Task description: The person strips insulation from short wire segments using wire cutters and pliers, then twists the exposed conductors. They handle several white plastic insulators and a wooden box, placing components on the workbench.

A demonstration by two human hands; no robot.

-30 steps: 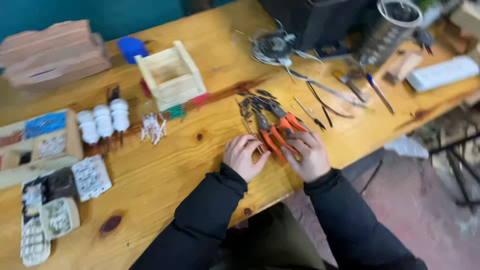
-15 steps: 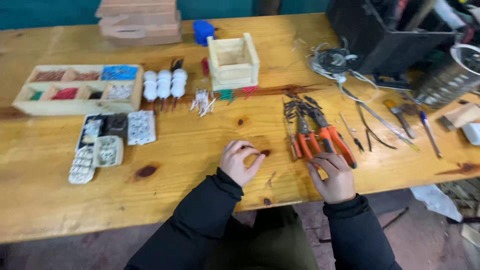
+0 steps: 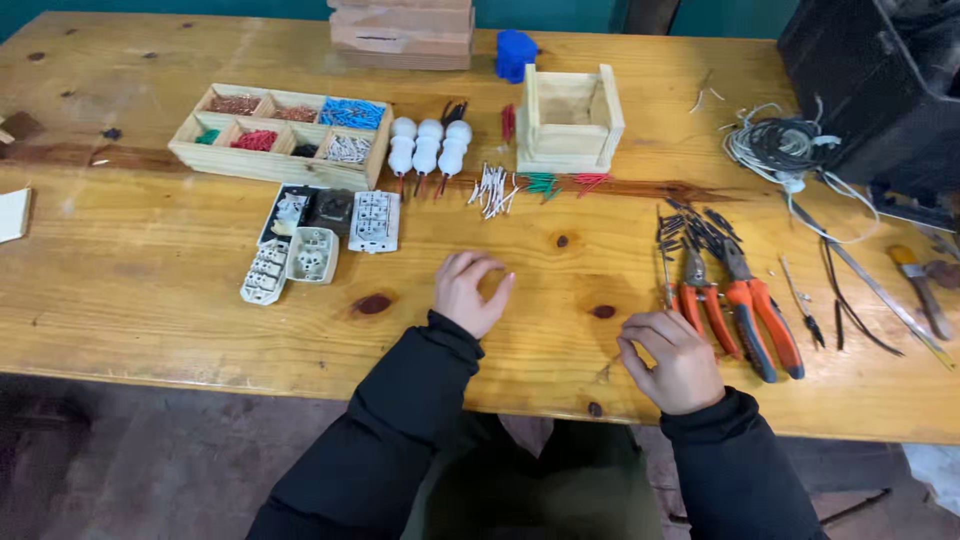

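So the right hand (image 3: 672, 358) sits on the wooden workbench (image 3: 150, 290) with its fingers curled loosely inward, holding nothing as far as I can see, and the orange-handled pliers with dark jaws (image 3: 700, 300) lie just off its fingertips, up and slightly to the outside. Right next to those, a bit further out, is a second pair of orange-and-blue-handled cutters (image 3: 760, 310). Both tools lie with their long axis running away from the hand, handles toward the person and jaws pointing to the far side of the bench, so the grips are the near end. The left hand (image 3: 472, 290) is well apart from them, resting empty in a loose half-closed curl toward the middle of the bench, so the right is clearly the nearer one. Beyond the left hand, up and outward, there's a cluster of white and dark electrical sockets (image 3: 320, 235), and further on a shallow wooden divided tray (image 3: 285, 130) with compartments of brown, red, blue, green and white small bits. Straight ahead of the hands stands an open square wooden box (image 3: 568, 120); it looks empty, though I can't see all of its inside
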